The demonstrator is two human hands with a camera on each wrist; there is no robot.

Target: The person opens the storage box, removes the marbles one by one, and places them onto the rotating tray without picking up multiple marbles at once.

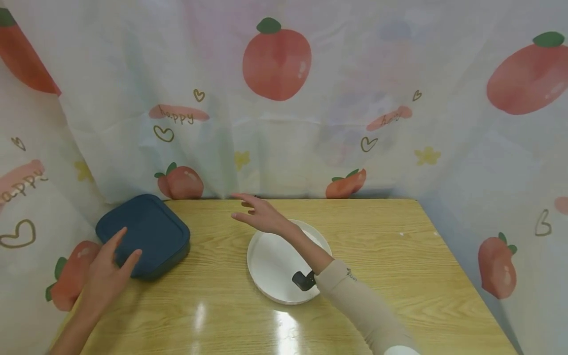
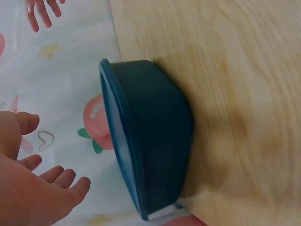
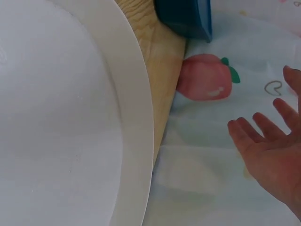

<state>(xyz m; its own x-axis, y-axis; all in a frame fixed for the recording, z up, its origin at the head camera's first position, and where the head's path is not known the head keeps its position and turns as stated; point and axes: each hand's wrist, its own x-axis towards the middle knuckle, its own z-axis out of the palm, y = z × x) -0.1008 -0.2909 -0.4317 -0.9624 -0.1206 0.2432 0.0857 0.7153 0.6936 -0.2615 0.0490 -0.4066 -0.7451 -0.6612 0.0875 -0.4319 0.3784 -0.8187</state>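
A dark blue lidded container [image 1: 148, 231] with rounded corners sits at the table's back left. My left hand [image 1: 106, 276] is at its near left side, fingers and thumb spread and holding nothing; in the left wrist view a gap separates that hand [image 2: 42, 183] from the container's lid rim [image 2: 123, 136]. A round white plate with a raised rim [image 1: 266, 268] lies mid-table. Over its far edge reaches my right hand [image 1: 263, 215], empty, fingers loosely extended toward the left. The right wrist view shows this hand [image 3: 275, 146] above the level of the plate [image 3: 136, 94].
The wooden table [image 1: 381, 246] carries both things. White fabric [image 1: 284, 138] printed with peaches and hearts hangs behind it and along both sides. A black wrist-camera piece [image 1: 303, 281] overlaps the plate in the head view, beside the beige right sleeve [image 1: 355, 296].
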